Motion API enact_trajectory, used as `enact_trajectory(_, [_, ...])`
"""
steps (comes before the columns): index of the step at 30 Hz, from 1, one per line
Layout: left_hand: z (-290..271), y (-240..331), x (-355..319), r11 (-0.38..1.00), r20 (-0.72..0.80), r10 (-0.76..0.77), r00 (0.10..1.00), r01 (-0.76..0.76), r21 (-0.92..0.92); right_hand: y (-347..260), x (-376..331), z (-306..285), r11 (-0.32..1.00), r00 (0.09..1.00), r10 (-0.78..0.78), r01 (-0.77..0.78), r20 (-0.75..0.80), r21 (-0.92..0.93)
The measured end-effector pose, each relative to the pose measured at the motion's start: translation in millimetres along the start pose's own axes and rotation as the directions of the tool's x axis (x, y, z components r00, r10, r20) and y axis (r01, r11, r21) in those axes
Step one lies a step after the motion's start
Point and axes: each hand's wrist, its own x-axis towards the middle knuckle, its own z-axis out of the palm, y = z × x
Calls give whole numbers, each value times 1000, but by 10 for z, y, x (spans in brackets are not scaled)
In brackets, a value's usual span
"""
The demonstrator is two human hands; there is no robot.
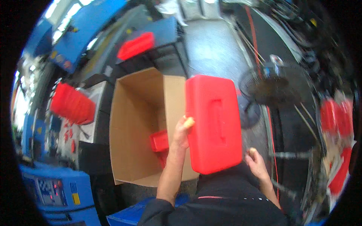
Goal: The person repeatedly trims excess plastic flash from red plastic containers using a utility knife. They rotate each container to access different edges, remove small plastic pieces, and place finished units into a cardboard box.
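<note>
My left hand [181,135] is closed on the left edge of a red plastic case [205,124], a rounded rectangle with a long recess in its face. The case is held up in front of my body, beside the right flap of a tall open cardboard box [134,135]. Down inside that box lie red plastic pieces [160,141]. Just off the lower right side of the case, my right hand [257,164] is loosely open and holds nothing visible. Pale yellow covers show on a digit of each hand.
A black pedestal fan [277,84] stands ahead on the right. Stacked red plastic parts [72,103] rest on a bench at left, and a red tray [136,46] sits on a blue table [162,31]. A blue machine with a control panel [51,191] is at lower left.
</note>
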Motion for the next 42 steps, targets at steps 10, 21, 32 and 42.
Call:
enact_trajectory(10, [582,1858,1643,-512,157,277,948,8,859,-217,1996,-339,945,879,91,73,469,-320])
enact_trajectory(21, [-784,4482,4323,-879,262,414,872,308,364,-628,3548,41,964,942,150,-72,300,-254])
enact_trajectory(32, [-2665,5345,5734,-648,25,458,888,315,694,-1356,4835,933,881,882,412,-322,229,-346])
enact_trajectory(42, [-2627,5379,5904,-721,120,466,877,297,626,-1726,5433,1218,873,873,348,-169,342,-458])
